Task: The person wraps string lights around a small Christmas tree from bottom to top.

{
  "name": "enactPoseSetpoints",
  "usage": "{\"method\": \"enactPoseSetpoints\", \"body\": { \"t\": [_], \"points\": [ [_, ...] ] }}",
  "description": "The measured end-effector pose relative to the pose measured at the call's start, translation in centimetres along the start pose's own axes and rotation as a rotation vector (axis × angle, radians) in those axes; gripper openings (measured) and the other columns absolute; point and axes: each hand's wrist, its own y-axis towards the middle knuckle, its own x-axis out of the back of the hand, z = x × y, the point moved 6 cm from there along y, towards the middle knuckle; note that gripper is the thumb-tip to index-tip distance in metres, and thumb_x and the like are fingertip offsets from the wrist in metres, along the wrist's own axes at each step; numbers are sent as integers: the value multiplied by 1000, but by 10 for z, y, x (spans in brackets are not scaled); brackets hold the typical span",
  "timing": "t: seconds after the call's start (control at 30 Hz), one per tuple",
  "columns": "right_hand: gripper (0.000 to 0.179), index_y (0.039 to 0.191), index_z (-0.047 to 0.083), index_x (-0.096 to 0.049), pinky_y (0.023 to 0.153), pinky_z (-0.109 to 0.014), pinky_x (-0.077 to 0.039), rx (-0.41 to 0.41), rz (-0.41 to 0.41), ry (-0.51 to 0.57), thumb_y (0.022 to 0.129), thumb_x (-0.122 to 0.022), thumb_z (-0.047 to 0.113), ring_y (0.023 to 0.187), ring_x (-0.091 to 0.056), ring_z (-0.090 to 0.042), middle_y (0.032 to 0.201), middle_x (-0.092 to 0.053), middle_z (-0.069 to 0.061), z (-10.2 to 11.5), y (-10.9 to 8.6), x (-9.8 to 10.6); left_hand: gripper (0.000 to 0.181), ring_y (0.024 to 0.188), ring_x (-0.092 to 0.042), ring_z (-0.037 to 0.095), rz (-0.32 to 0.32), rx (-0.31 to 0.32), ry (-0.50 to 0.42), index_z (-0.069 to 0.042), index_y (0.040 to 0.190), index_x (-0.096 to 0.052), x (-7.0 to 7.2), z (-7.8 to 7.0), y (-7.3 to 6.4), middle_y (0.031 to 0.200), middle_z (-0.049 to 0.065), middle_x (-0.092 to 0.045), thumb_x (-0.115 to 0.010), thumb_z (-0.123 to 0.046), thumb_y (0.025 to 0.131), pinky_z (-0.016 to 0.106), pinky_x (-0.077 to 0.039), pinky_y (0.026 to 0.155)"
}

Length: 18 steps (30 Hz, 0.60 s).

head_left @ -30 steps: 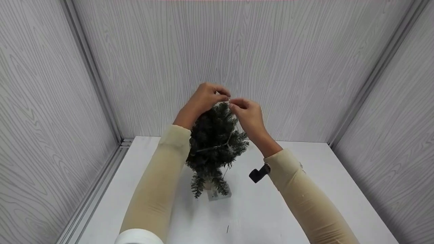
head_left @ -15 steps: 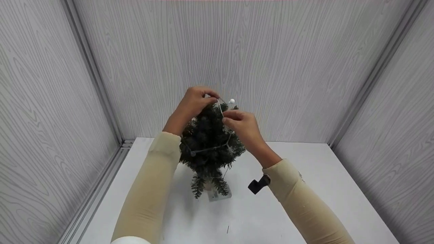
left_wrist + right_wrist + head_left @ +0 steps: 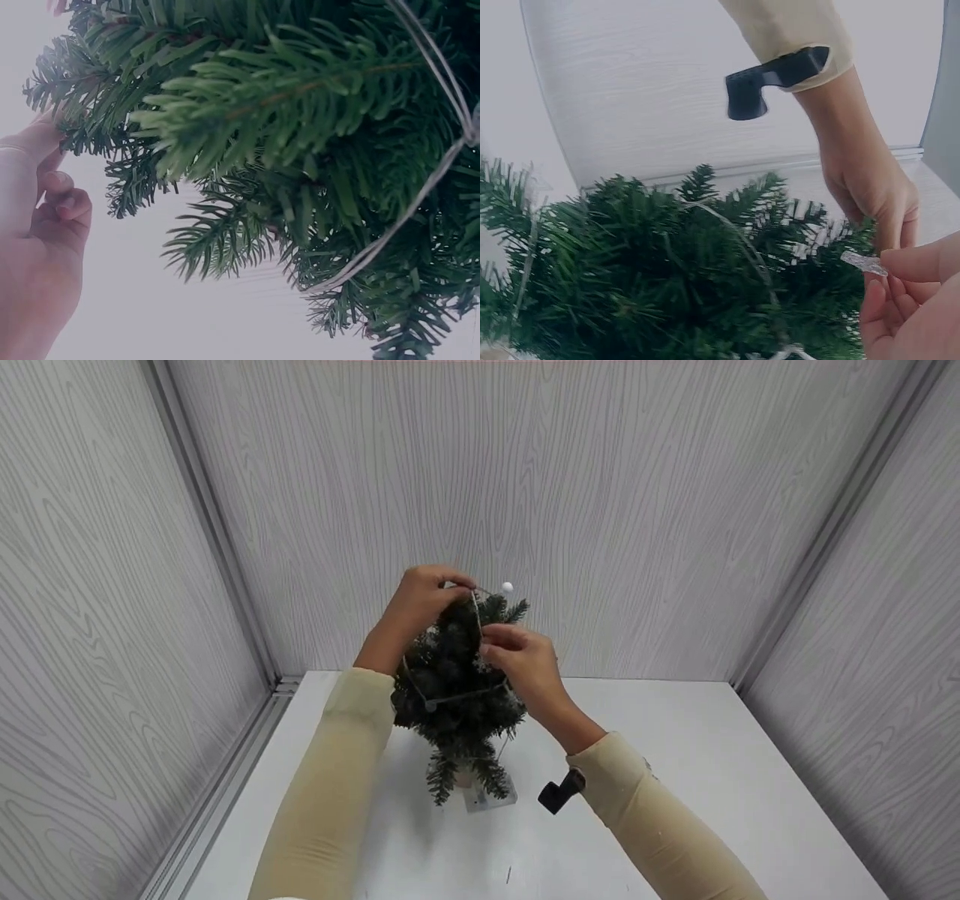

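Observation:
A small artificial Christmas tree (image 3: 450, 660) stands on the white table, with a string of lights (image 3: 469, 694) wound around its branches. At the treetop my left hand (image 3: 424, 594) pinches the thin wire between thumb and fingers. My right hand (image 3: 525, 660), a little lower on the near side, pinches the same string where it hangs down. A clear plastic light ornament (image 3: 864, 262) pokes out from the right hand's fingertips in the right wrist view. Just right of the top, a white ball (image 3: 508, 587) shows. In the left wrist view, green needles hide part of the left hand (image 3: 52, 217).
A clear box (image 3: 491, 796) lies at the tree's base beside the trunk. One dark sliver (image 3: 508, 875) is on the table (image 3: 637, 780) nearer the front. Grey wood-grain panels (image 3: 495, 472) enclose the back and sides. A black camera mount (image 3: 561, 791) juts from the right sleeve.
Both hands have moved left and down from the treetop. They have drawn apart, the right hand lower, so a length of wire shows between them. The white ball has come into view.

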Motion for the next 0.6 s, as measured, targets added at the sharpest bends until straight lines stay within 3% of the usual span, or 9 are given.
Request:
{"method": "enactPoseSetpoints", "body": {
  "t": [0.3, 0.6],
  "points": [
    [22, 114, 3, -73, 79, -30, -56, 59, -74, 15, 93, -72, 7, 92, -68, -18, 106, -71, -11, -5, -3, -5, 19, 98, -65, 20, -4, -3, 4, -13, 112, -78, 4, 1, 0, 120, 5, -72, -67, -20, 99, 39, -52, 85],
    [19, 112, 7, -73, 78, -32, -53, 82, -110, -47, 94, -73, 12, 94, -67, -19, 106, -71, -9, -7, -4, -7, 20, 88, -63, 20, 32, 56, 22, -16, 115, -78, 6, 1, 4, 123, 4, -70, -65, -21, 100, 36, -51, 78]
  ]
}}
